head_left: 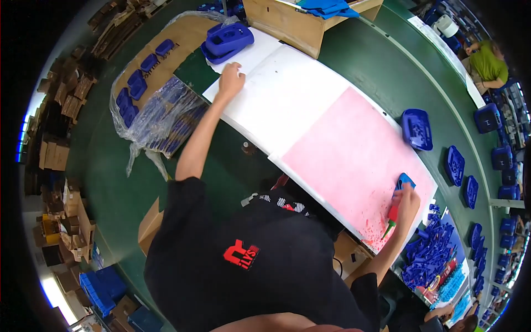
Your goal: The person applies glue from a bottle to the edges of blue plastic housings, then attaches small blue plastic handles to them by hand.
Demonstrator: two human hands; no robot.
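My left hand (231,82) is over the left end of the long worktable, its fingers curled. It is just below a stack of blue plastic housings (228,41); what it holds, if anything, is hidden. At the right end of the table, my right hand (408,199) is closed on a hand tool with a red body (393,212) and a narrow green tip, which points down toward the table edge. Against its fingers, on the far side, is a small blue piece (405,180), partly covered by the hand.
A white sheet (293,88) and a pink, red-speckled sheet (343,149) cover the table. A blue tray (416,129) sits beyond the table. Loose blue parts (428,252) are heaped at right. Plastic film (166,110) wraps a loaded pallet at left. A wooden box (287,25) stands at the back.
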